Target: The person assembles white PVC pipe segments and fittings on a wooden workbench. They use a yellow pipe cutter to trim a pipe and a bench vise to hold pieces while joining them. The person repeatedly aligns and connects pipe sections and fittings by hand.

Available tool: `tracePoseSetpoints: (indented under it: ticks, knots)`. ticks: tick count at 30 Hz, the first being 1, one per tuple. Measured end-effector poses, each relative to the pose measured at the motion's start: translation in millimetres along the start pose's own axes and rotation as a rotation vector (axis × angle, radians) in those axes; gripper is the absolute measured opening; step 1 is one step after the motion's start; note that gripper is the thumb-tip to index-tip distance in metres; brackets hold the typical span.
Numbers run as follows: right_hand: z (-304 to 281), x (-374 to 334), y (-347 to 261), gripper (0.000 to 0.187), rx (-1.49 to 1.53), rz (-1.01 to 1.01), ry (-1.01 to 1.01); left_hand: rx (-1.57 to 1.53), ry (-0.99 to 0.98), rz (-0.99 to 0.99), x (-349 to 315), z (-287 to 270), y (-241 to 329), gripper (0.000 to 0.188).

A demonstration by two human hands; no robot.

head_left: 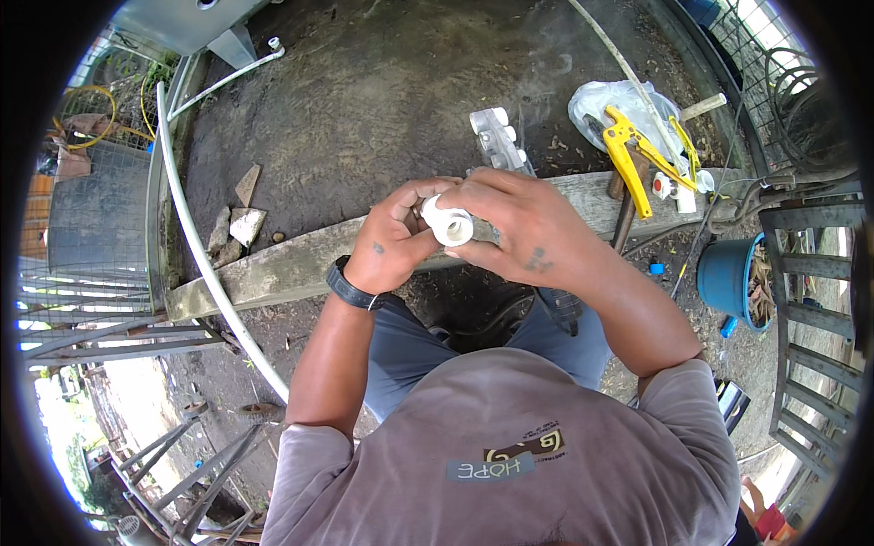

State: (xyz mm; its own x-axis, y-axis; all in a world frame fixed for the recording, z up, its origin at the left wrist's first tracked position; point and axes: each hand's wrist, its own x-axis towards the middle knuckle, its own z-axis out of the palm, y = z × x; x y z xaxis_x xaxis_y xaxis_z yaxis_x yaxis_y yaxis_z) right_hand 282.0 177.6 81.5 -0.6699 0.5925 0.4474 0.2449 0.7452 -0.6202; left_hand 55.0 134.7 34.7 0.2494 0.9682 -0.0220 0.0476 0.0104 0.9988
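A short white PVC pipe fitting [449, 224] is held up in front of my body, its round opening facing me. My left hand [393, 238] grips its left side, with thumb and fingers closed around it. From the right, my right hand [523, 223] closes on the same fitting, fingers over the top and thumb below. The fingers cover part of it. Just beyond my right hand, a clear bag of white fittings [496, 136] lies by the wooden beam. Farther right rests a yellow pipe cutter [628, 156].
A weathered wooden beam [282, 264] runs across in front of me. A clear plastic bag [592, 102], wooden handle [628, 214] and red-and-white fitting [662, 186] lie right. A blue bucket [726, 278] holds dry leaves. A long white pipe [193, 237] curves along the left.
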Motion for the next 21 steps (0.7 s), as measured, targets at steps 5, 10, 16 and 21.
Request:
tracePoseSetpoints:
  ticks: [5,10,16,21]
  knots:
    - [0.7,1.8,2.1,0.047,-0.013,0.001,-0.013,-0.046,0.011,0.014,2.3,2.8,-3.3,0.054]
    - [0.3,2.2,6.8,0.048,0.090,0.078,0.015,-0.079,0.019,0.017,-1.8,-2.1,-11.7,0.056]
    - [-18.2,6.9,32.0,0.046,0.723,0.605,-0.032,-0.233,0.095,-0.055,-14.3,4.9,10.4,0.056]
    - [-27.9,3.8,45.9,0.048,0.853,0.579,-0.067,-0.187,0.184,-0.011,-14.2,4.7,12.8,0.052]
